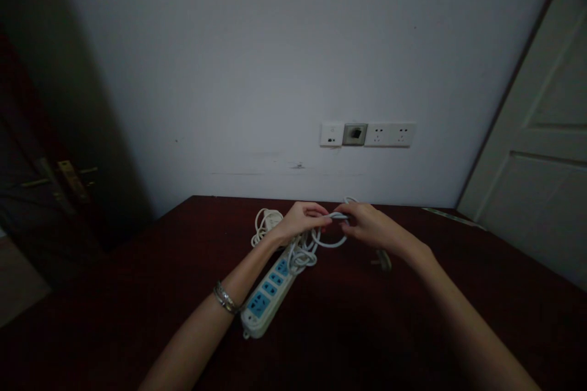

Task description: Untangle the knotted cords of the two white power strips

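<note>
A white power strip (268,290) with blue socket faces lies on the dark red table (137,293), pointing away from me. Its white cable (302,250) is bunched in loops at the far end. My left hand (300,220) and my right hand (367,223) meet above that bunch, both with fingers pinched on a strand of the cable between them. A loop hangs down below the hands. More coiled cable (266,223) lies left of my left hand. The plug (383,259) rests on the table under my right wrist. Bracelets circle my left wrist.
The table stands against a pale wall with a row of wall sockets (367,134). A white door (536,165) is at the right. A dark door with a brass handle (64,180) is at the left.
</note>
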Tool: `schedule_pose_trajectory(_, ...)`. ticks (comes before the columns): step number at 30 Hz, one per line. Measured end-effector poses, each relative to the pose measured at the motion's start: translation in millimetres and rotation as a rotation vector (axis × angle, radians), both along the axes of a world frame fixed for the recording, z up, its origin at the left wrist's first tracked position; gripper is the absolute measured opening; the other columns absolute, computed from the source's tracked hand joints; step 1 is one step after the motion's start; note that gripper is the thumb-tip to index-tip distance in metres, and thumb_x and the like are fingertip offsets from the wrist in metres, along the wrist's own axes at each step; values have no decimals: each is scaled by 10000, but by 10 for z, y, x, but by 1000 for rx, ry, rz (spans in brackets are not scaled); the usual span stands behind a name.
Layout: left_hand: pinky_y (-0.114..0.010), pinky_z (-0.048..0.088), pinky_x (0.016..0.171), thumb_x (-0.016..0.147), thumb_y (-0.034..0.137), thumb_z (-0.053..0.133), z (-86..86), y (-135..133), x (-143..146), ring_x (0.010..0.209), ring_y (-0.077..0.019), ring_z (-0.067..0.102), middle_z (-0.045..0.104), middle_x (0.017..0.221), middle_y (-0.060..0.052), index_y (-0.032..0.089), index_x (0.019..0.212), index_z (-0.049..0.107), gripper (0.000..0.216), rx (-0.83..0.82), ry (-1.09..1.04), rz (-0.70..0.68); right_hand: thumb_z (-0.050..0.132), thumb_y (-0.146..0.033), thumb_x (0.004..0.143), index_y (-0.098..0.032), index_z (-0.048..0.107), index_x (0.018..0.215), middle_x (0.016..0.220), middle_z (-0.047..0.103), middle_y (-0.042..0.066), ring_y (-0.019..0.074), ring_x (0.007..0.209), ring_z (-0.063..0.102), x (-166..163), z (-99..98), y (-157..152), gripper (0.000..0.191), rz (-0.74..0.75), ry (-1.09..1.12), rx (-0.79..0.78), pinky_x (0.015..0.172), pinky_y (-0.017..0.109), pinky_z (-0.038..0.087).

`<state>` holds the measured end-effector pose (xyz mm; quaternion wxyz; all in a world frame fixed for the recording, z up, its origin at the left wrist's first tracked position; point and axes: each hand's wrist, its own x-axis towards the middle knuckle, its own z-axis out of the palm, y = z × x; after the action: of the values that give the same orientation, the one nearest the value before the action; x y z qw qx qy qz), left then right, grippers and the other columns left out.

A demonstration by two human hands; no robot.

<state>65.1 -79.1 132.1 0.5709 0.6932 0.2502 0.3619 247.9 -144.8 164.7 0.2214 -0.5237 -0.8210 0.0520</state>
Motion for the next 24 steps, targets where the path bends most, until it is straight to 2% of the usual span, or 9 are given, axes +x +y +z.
schedule_pose_trajectory(8,-207,390,543,646,341,733,-44,45,-1,542,-89,525,609,597,-16,87,751,663,283,82,61,-7,506,-207,780,-172,630,1009,971,624,86,169,832,577,48,-46,39,263,-84,-76,32,707,261,407)
schedule_pose_trajectory(12,-206,398,515,651,338,722,-70,37,-7,511,-92,524,602,575,-15,84,748,653,280,49,57,43,514,-310,820,-138,629,1029,886,650,87,164,762,592,86,5,38,294,-85,70,6,688,277,443)
schedule_pose_trajectory(15,-208,407,503,656,333,716,-76,24,0,512,-100,539,614,590,-23,86,794,650,290,17,52,69,497,-219,812,-130,611,1097,946,659,91,163,803,605,200,99,-9,320,-76,203,-21,740,300,471)
schedule_pose_trajectory(18,-214,416,515,652,328,719,-81,19,18,520,-107,550,619,593,-30,89,781,651,280,23,50,71,527,-185,775,-144,564,1198,1005,652,88,158,796,613,337,196,-104,426,-50,270,-114,743,317,496)
schedule_pose_trajectory(24,-213,414,547,649,303,726,-118,23,50,546,-104,554,628,609,-40,84,751,654,253,33,51,63,598,-266,764,-172,433,1345,1053,635,102,161,795,643,470,377,-389,611,64,498,-431,724,326,541)
